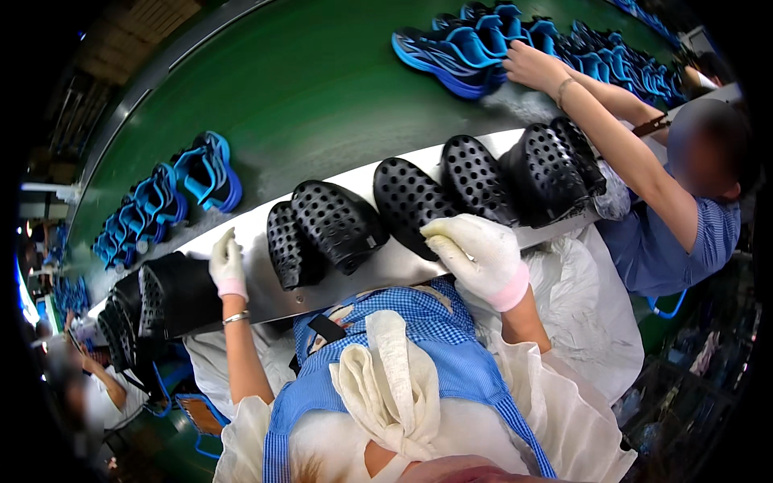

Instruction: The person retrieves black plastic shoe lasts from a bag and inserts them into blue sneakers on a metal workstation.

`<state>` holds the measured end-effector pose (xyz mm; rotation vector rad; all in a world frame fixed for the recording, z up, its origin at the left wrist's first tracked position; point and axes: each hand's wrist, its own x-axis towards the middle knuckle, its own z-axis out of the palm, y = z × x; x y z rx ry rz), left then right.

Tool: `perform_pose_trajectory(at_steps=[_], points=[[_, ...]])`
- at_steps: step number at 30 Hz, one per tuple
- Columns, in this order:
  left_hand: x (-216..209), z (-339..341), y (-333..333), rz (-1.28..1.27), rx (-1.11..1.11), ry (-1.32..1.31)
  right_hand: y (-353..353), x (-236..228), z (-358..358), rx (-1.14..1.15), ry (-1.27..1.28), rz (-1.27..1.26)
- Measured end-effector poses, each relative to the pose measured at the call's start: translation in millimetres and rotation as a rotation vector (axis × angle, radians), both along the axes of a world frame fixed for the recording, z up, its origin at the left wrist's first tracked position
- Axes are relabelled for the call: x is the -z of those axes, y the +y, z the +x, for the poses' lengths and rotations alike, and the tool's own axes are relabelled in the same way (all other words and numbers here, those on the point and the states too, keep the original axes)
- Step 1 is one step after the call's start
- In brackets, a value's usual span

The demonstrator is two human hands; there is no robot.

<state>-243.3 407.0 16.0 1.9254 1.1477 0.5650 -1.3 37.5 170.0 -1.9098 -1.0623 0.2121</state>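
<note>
My left hand (228,264), in a white glove with a pink cuff, is over the pale metal ledge (254,302). Its fingers point away from me, extended, and hold nothing. Close by on its left stands a dark boot-like form (181,294). My right hand (479,262), gloved the same way, is curled with its fingertips at the near end of a black perforated shoe-shaped form (411,201); their exact contact is partly hidden. Left of that form, a larger perforated form (334,221) and a narrower one (294,245) rest on the ledge.
Beyond the ledge lies a green conveyor surface (306,88) with rows of blue and black sneakers (213,171). More perforated forms (547,173) stand to the right. A co-worker's hands (531,68) touch sneakers at the far right. White plastic sheeting (580,306) hangs below the ledge.
</note>
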Motion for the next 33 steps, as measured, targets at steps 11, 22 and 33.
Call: perform_pose_trajectory(at_steps=[11,22,33], points=[[-25,85,-32,-0.380,0.267,-0.098,-4,2,1,-0.056,-0.012,0.017],[-9,85,-65,-0.406,0.079,-0.287,27,4,-12,0.056,-0.034,-0.092],[25,73,-27,-0.352,0.199,-0.359,55,-17,-13,0.068,-0.230,-0.217]])
